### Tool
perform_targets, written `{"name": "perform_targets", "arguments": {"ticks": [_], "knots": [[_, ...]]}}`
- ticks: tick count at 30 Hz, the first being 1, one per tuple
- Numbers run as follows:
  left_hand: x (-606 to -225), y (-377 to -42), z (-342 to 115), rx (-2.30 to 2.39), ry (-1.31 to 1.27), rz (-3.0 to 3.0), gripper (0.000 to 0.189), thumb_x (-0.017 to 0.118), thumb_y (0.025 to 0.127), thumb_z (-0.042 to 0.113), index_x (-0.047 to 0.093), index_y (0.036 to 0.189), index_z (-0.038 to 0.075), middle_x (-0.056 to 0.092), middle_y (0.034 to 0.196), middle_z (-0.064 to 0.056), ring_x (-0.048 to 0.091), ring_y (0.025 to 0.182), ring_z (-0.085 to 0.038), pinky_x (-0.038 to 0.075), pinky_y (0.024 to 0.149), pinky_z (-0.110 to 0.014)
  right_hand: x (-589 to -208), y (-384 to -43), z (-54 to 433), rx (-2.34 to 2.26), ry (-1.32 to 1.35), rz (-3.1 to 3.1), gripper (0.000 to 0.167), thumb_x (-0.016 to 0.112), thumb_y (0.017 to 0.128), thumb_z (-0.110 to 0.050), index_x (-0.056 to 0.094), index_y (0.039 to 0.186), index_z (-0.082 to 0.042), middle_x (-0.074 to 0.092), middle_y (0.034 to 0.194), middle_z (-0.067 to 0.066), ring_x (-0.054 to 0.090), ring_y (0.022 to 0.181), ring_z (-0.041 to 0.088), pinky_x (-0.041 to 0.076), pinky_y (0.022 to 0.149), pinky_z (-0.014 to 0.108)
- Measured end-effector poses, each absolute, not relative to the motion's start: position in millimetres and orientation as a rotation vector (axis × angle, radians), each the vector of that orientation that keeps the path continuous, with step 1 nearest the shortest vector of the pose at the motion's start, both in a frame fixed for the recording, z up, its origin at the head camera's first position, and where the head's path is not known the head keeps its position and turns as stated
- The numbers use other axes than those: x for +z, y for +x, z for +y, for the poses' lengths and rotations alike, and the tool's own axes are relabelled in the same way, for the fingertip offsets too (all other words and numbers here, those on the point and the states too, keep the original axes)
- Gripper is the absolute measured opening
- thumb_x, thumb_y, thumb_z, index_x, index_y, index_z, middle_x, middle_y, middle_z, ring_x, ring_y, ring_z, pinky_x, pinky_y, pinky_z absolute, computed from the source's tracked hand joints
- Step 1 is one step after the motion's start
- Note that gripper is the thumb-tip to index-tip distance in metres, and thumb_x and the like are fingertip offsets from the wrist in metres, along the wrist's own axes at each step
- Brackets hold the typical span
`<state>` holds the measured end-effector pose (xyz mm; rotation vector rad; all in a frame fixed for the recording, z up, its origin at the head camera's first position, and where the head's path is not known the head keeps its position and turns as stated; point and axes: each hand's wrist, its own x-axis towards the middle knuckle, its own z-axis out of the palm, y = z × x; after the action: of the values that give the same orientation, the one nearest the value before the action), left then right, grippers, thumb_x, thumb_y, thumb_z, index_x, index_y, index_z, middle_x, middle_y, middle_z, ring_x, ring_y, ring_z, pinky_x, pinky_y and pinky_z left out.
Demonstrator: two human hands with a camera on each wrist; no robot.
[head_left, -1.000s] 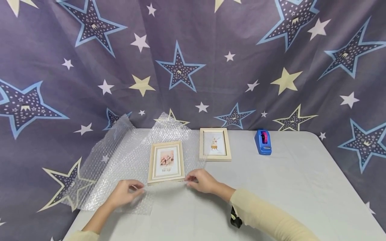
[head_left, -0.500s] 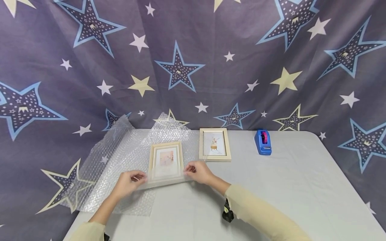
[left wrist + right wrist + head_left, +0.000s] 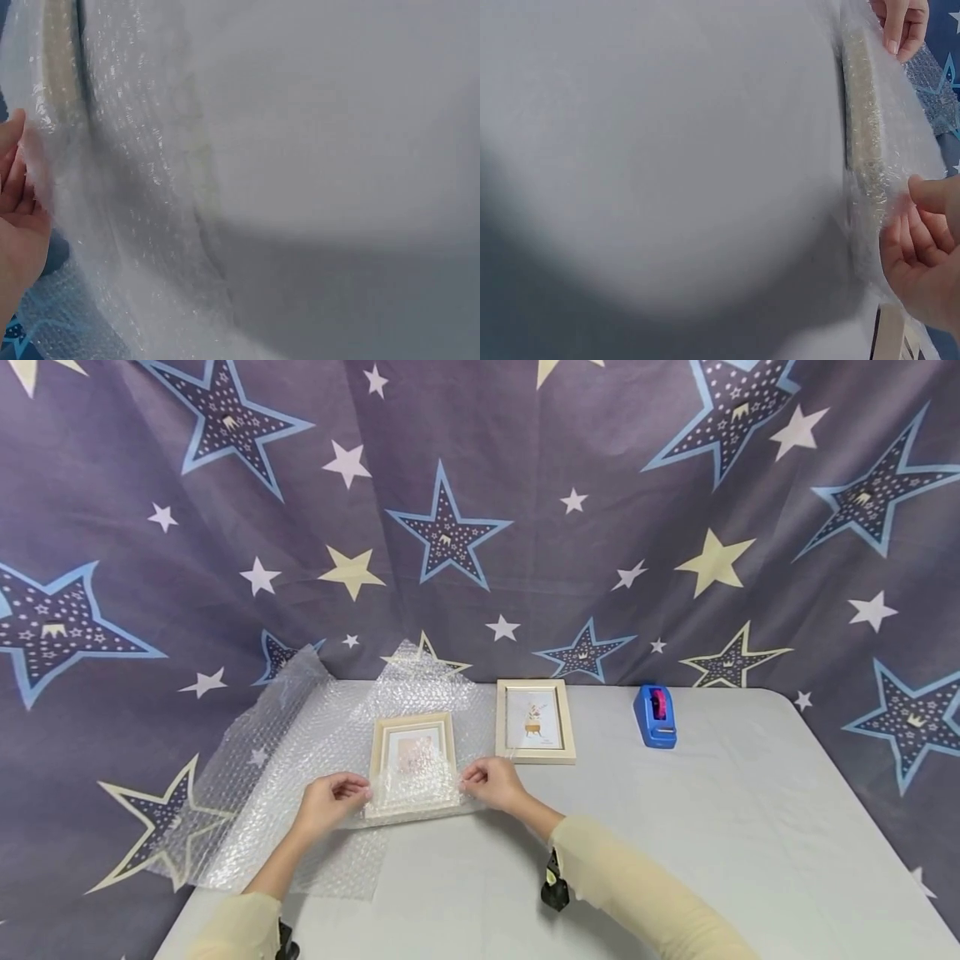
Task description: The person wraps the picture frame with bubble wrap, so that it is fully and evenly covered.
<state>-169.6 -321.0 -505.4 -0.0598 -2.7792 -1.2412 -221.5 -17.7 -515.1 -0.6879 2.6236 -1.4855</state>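
A sheet of clear bubble wrap (image 3: 300, 768) lies under a cream picture frame (image 3: 378, 739), and its near edge is folded up over the frame's lower part. My left hand (image 3: 330, 806) pinches that folded edge at the frame's left side. At the right side my right hand (image 3: 495, 783) pinches the other end of the same edge. Through the bubble wrap (image 3: 911, 135), the right wrist view shows the frame's near side (image 3: 864, 105) covered. In the left wrist view, fingers and thumb of the left hand (image 3: 19, 202) grip the film.
A second cream picture frame (image 3: 535, 720) lies just beyond the right hand, partly overlapped by the wrap's corner. Farther right stands a blue tape dispenser (image 3: 656, 717) with a pink roll. A star-patterned curtain (image 3: 480, 527) hangs behind the white table (image 3: 750, 827).
Both hands have lifted the near edge of the bubble wrap and carried it slightly away from me, over the lower part of the picture frame. The frame has stayed in place.
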Motion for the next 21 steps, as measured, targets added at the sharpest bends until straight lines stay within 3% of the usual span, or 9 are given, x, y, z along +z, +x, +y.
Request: {"name": "perform_targets", "arguments": {"ticks": [14,21], "knots": [[-509.6,-172.5,-318.0,-1.18,0.073,-2.797,0.02,0.077,0.08,0.014,0.07,0.093,0.0,0.072,0.082,-0.01,0.06,0.066,-0.001,0.053,0.06,-0.014,-516.4,-218.3,-23.1,-1.458,-0.619,2.701,0.004,0.073,0.075,0.001,0.071,0.078,0.004,0.066,0.064,0.012,0.045,0.053,0.002,0.038,0.048,0.009],[-505.7,-171.4,-314.1,-1.157,0.158,-2.823,0.02,0.076,0.079,0.015,0.07,0.091,0.0,0.072,0.08,-0.009,0.059,0.064,-0.001,0.051,0.058,-0.013,-514.7,-216.2,-28.3,-1.383,-0.692,2.811,0.008,0.074,0.078,-0.004,0.07,0.084,0.001,0.069,0.073,0.01,0.058,0.061,0.007,0.048,0.055,0.012]]}}
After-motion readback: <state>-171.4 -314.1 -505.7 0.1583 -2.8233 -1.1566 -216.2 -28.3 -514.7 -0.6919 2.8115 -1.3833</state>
